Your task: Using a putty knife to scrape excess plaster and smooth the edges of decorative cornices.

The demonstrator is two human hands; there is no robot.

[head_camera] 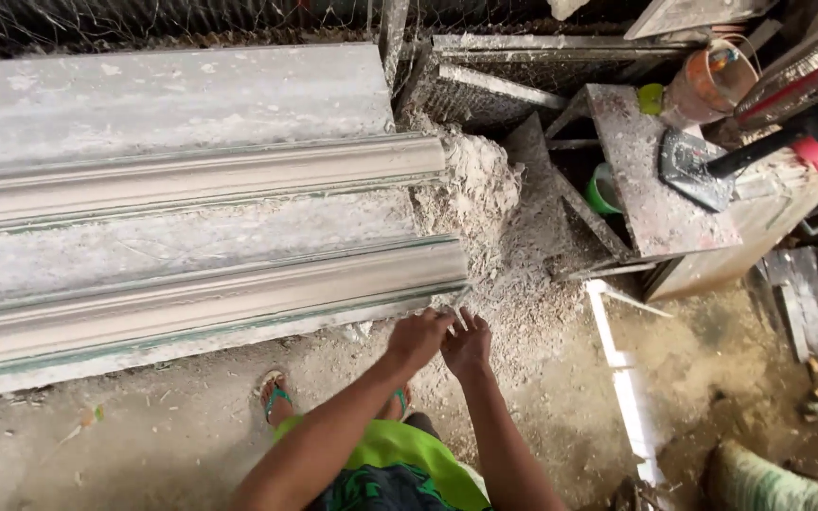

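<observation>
My left hand (418,338) and right hand (467,347) are together, pinching a thin strip (461,301) at the near moulding's (239,293) end corner; plaster rubble (489,203) lies just beyond.

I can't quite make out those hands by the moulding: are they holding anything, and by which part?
Both the left hand and the right hand pinch a thin pale strip by its lower end, at the corner of the long grey plaster cornice moulding.
</observation>
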